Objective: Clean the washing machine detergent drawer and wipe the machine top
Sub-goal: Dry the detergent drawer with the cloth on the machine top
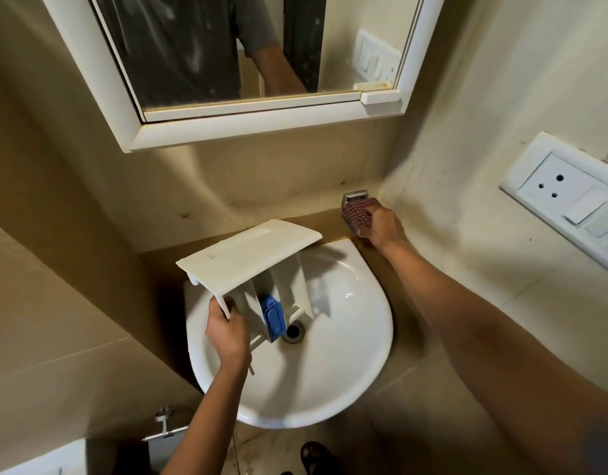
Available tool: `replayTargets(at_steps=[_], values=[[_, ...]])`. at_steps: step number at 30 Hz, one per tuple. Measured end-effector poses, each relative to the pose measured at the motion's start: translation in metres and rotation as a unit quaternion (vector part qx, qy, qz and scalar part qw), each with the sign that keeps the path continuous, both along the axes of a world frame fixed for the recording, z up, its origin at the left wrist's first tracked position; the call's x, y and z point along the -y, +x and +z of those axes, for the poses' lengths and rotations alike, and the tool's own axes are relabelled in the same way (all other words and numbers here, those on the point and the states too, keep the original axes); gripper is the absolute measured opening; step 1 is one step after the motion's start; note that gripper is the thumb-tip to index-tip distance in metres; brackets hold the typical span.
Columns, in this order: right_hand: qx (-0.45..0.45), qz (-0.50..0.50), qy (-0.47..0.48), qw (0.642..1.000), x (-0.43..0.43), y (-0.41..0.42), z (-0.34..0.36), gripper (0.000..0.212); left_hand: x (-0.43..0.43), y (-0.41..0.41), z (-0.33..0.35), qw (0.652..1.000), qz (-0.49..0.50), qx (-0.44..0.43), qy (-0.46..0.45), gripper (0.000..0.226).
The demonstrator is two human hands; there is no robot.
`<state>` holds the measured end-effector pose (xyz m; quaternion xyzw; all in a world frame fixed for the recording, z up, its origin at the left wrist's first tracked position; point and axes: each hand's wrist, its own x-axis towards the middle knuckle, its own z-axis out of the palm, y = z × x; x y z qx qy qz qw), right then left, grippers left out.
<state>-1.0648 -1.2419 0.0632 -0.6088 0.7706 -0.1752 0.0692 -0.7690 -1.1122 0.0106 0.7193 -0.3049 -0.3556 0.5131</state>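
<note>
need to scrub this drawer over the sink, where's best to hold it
Probably the near corner of the detergent drawer, where front panel meets side wall, coming from the left as the left hand does. That leaves the open compartments and blue insert clear for the cloth in the right hand.

Beige walls [73, 173], white-framed mirror [227, 56] above a white corner basin [330, 375]. Socket-and-switch panel [566, 200] on the right wall. Tiled floor [268, 447] below, dim warm light.
</note>
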Motion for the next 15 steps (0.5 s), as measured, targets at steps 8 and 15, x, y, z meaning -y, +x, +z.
replayTargets(at_steps=[8,15], values=[[-0.032,-0.005,0.019,0.999,-0.002,-0.006,0.0,0.024,0.001,-0.001,0.003,1.0,0.008,-0.013,-0.001,0.025],[0.027,-0.053,-0.084,0.995,-0.002,-0.006,0.024,0.024,-0.003,0.005,0.003,1.0,0.019,-0.022,0.002,0.027]])
